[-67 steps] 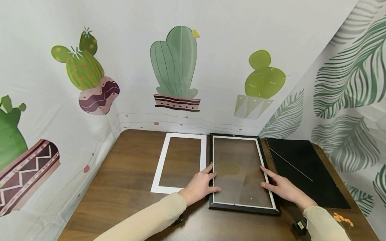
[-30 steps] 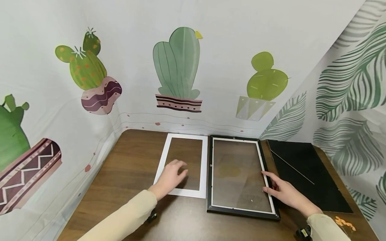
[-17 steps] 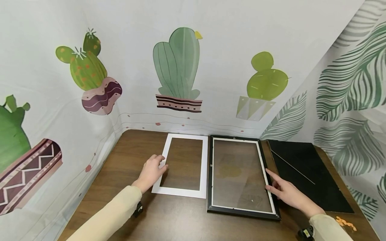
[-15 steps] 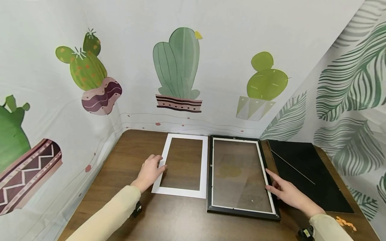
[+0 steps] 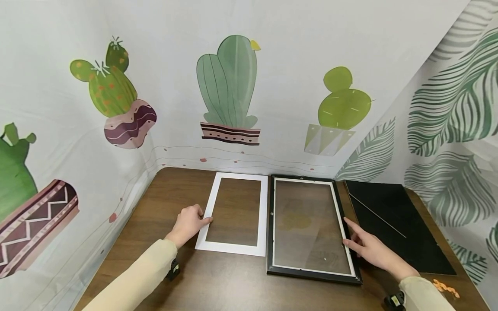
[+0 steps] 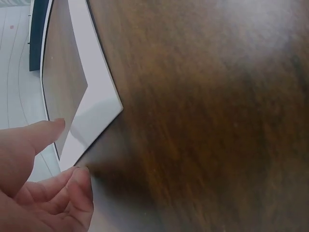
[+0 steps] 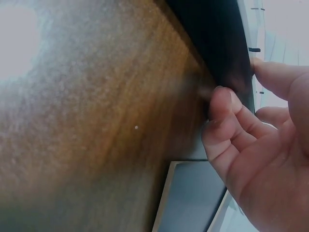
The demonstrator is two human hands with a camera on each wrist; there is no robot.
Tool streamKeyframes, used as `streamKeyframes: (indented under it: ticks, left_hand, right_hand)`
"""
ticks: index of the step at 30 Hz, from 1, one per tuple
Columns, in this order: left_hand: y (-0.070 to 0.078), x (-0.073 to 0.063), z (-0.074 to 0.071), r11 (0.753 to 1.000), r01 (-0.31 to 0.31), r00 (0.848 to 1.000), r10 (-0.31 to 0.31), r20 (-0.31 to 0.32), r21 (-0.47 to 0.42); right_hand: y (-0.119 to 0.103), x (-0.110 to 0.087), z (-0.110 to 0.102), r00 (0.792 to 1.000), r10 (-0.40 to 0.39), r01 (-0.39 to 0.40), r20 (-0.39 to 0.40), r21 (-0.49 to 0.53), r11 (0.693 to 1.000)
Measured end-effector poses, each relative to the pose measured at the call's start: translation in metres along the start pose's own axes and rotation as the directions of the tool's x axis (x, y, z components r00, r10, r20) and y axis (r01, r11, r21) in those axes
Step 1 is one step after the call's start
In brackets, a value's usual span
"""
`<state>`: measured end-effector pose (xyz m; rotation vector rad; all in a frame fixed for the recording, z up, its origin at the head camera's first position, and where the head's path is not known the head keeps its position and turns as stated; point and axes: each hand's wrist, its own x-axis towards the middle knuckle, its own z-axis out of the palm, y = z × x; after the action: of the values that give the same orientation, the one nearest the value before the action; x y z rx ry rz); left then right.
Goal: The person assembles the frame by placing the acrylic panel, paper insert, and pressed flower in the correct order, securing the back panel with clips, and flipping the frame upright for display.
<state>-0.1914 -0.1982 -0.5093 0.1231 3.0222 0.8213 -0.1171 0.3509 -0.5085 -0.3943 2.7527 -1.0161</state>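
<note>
A white picture mat point(image 5: 231, 248) lies flat on the brown table, left of a black picture frame point(image 5: 311, 274). The frame has a white inner edge and a clear pane point(image 5: 303, 224). At the mat's left border, my left hand point(image 5: 188, 224) has its thumb over the top and its fingers curled at the outer edge. In the left wrist view, the mat's border point(image 6: 99, 104) runs between thumb and fingers. My right hand point(image 5: 369, 248) holds the frame's right side, thumb on top. The right wrist view shows curled fingertips point(image 7: 221, 104) against the frame's outer black side point(image 7: 217, 38).
A black backing board point(image 5: 404, 242) lies right of the frame, with a thin rod point(image 5: 377, 214) across it. Small orange pieces point(image 5: 445, 288) sit near the table's right edge. A cactus-printed cloth point(image 5: 280, 86) hangs behind the table point(image 5: 163, 190).
My left hand has left the frame's left side and moved left across the mat to its left border, where the fingers have curled in. My right hand has stayed at the frame's right side.
</note>
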Motion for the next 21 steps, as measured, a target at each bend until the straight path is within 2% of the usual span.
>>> streamKeyframes:
  ticks: [9,21]
  left_hand:
    - [0.0042,-0.0028,-0.0013,1.000,0.031,0.999,-0.031,0.012,-0.002]
    - [0.0049,-0.0015,-0.0021,0.998,0.016,1.000,-0.017,0.014,0.063]
  right_hand:
    - [0.0006,-0.0004,0.0015,0.999,-0.031,0.030,-0.033,-0.012,0.999]
    - [0.0000,0.0002,0.0009,0.999,-0.025,0.025,-0.039,0.002,1.000]
